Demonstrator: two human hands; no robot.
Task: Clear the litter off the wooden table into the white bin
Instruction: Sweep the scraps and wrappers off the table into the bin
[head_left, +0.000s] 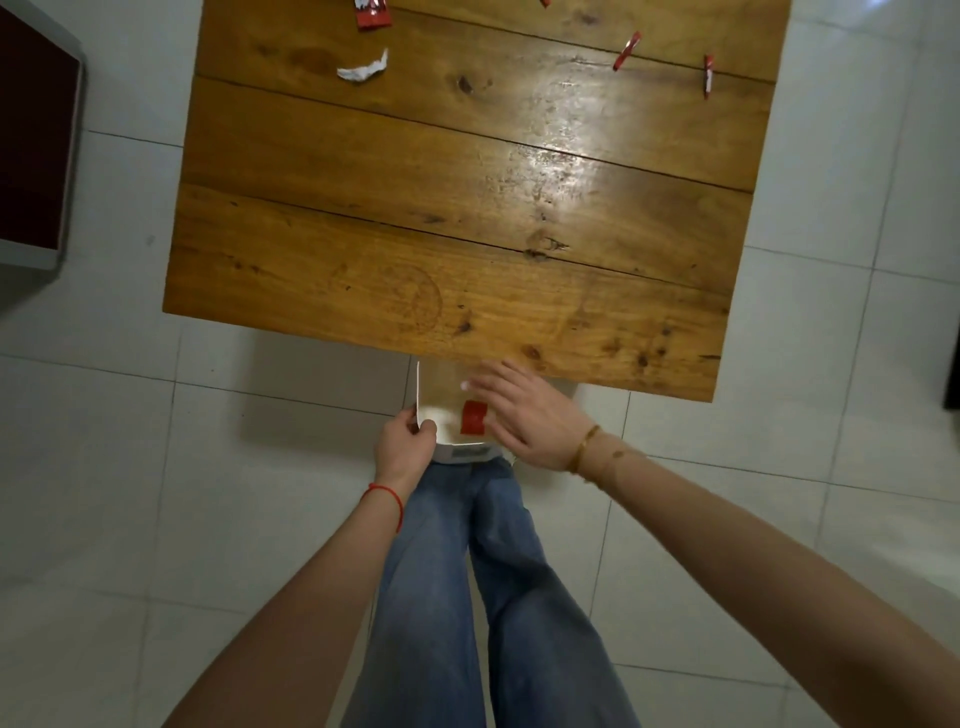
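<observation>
We look straight down on a wooden worktop (457, 208) that fills the upper middle of the frame, standing on a pale tiled floor (156, 467). Litter lies along its far edge: a red wrapper (372, 14) at the top, left of centre, a crumpled white scrap (362, 69) just below it, and two thin red-and-white strips, one (626, 50) in the upper right and another (708, 76) further right near the edge. A sliver of a further red piece (545, 2) is cut off by the top border. A dark panel with a grey frame (36, 135) sits at the far left.

The white bin (429, 410) is below the near edge of the worktop, in the lower middle of the frame, partly tucked under the wood, so the board hides its far end. A red wrapper piece (474, 417) shows inside its opening.

Our left hand (405, 441) is closed on the bin's near-left corner, thumb over the rim. Our right hand (524, 415) is spread flat and loose over the right side of the bin, fingers extended, gripping nothing; whether it touches the rim we cannot tell. A red string (387, 501) circles the left wrist, a gold bracelet (584, 446) the right. Blue jeans (483, 597) fill the bottom centre.

A grey label on the bin's near face is too blurred to read, as is the print on the wrappers.
</observation>
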